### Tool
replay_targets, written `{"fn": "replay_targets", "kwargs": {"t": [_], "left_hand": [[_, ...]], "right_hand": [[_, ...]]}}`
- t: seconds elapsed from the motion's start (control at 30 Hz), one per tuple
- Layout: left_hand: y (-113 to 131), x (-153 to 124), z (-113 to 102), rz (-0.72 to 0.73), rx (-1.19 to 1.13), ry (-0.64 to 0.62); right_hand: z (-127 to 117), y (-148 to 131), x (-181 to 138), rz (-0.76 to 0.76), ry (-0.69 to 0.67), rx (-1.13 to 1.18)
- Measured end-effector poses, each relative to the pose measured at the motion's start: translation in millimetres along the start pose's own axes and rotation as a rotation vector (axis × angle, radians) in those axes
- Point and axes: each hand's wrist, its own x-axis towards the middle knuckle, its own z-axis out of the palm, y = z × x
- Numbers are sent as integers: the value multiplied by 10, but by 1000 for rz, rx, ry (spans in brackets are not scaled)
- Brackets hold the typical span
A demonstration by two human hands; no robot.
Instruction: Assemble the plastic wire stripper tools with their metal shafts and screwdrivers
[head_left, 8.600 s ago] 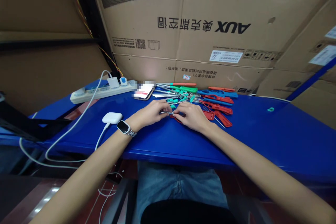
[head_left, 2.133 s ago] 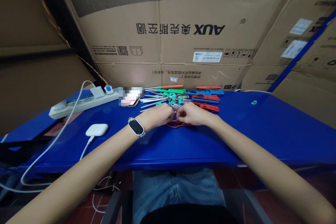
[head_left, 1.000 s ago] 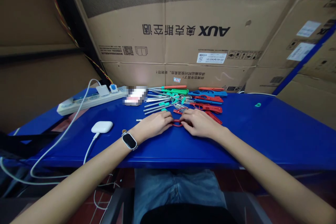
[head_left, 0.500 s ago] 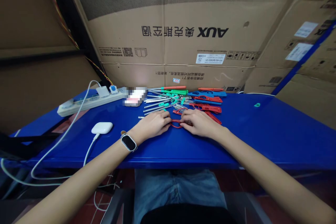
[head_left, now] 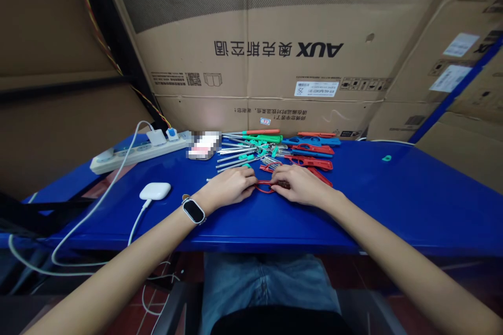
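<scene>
A red lighter casing (head_left: 264, 190) lies low over the table between my hands, its looped trigger-guard part showing. My left hand (head_left: 234, 186) is closed on its left end, fingertips bent down. With thumb and fingers pinched, my right hand (head_left: 297, 183) grips the other end; a dark part shows under the fingers. My palms hide most of the piece. Just beyond are metal lighter tubes (head_left: 236, 159), small green parts (head_left: 257, 142) and clear inner pieces. More red casings (head_left: 310, 161) and a blue casing (head_left: 314, 141) lie behind my right hand.
A phone with a blurred screen (head_left: 203, 145) lies left of the parts, near a white power strip (head_left: 129, 158). A white earbud case (head_left: 155, 191) with a cable is at left. One green piece (head_left: 387, 158) lies far right. Cardboard (head_left: 275, 15) walls the back of the blue table (head_left: 412, 204).
The view has shifted slightly. Both hands stay closed on the red lighter casing in nearly the same place, and the other parts lie as before.
</scene>
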Motion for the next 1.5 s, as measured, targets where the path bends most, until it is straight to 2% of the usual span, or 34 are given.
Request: {"fn": "replay_targets", "kwargs": {"t": [0.33,0.6,0.83,1.23,1.5], "left_hand": [[87,34,-54,-40,76,-37],[198,125,0,0,44,32],[201,118,52,-9,-1,61],[146,60,91,11,60,52],[145,36,101,4,107,160]], "right_hand": [[-1,-8,-53,20,13,-92],[13,14,-48,3,11,-72],[15,-12,-72,17,3,-95],[48,-6,-84,0,-12,-151],[81,-3,-82,4,27,-148]]}}
